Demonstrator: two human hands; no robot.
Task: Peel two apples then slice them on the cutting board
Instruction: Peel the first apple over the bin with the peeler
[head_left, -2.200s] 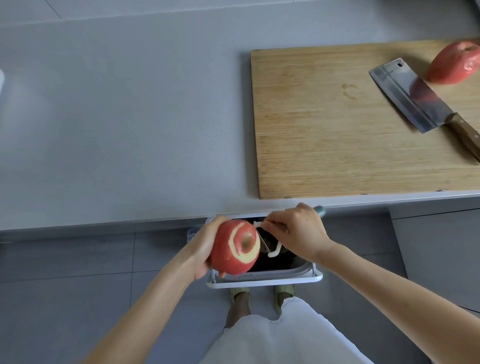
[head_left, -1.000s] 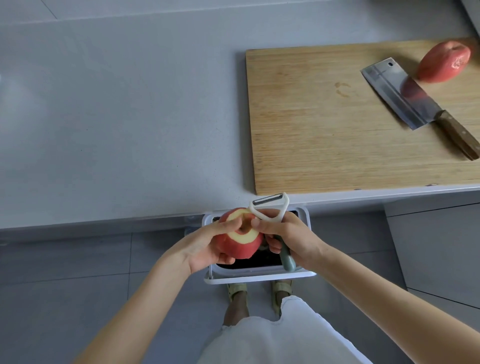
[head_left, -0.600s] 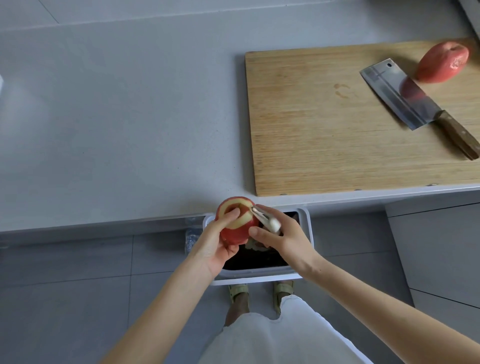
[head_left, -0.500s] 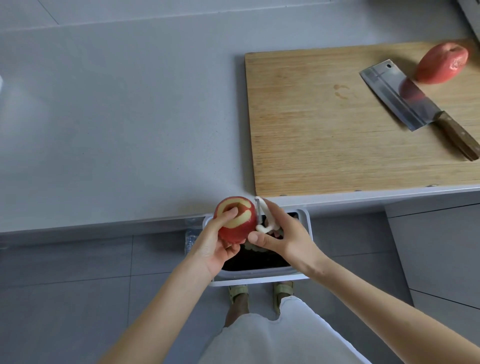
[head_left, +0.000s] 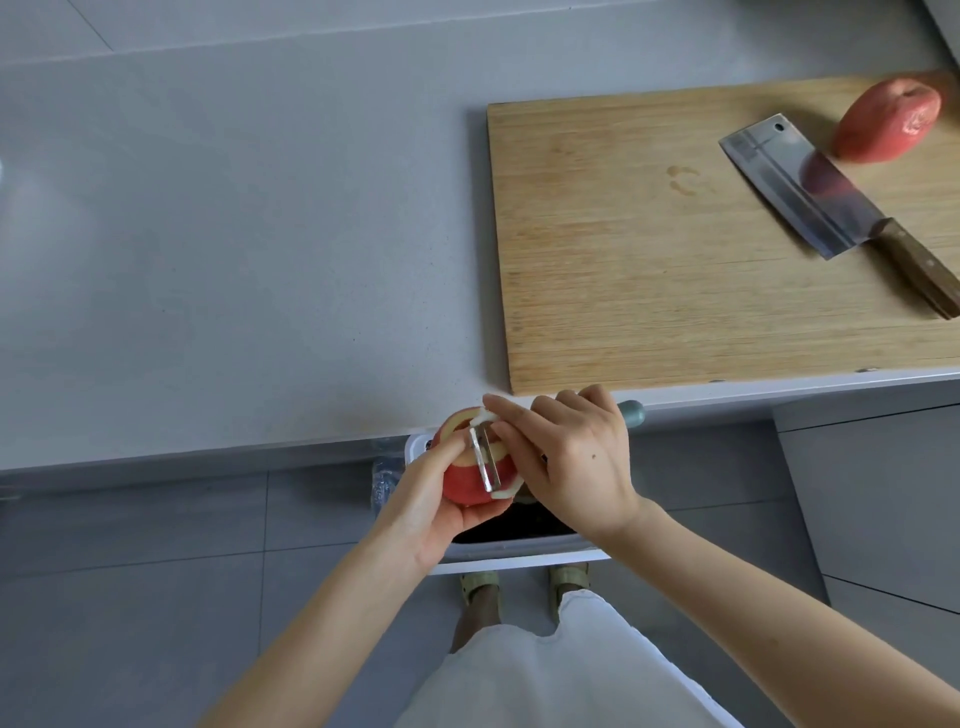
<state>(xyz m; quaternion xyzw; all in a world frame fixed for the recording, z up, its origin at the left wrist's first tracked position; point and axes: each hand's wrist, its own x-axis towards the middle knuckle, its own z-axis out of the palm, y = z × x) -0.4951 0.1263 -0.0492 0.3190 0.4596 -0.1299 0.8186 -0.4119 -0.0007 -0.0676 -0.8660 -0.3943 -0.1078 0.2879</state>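
Head cam: my left hand (head_left: 421, 512) cups a red apple (head_left: 467, 480) from below & left, fingers curled round it, thumb on top beside the peeled patch. The apple is partly peeled, w/ a pale band up top and red skin lower down. It's held just off the front edge of the table (head_left: 234, 234), over a white-rimmed bin (head_left: 519, 548) on the floor (head_left: 130, 597). My right hand (head_left: 576, 462) grips the peeler (head_left: 485, 462), fingers wrapped on the handle, grey-green handle end poking out past the knuckles. The blade lies against the apple's right side.

On the table's right part sits a wooden cutting board (head_left: 649, 270). A cleaver (head_left: 800, 187) lies flat on it, wooden handle toward the right edge. A 2nd apple (head_left: 885, 122), skin on, sits just beyond the blade at the board's far right corner.
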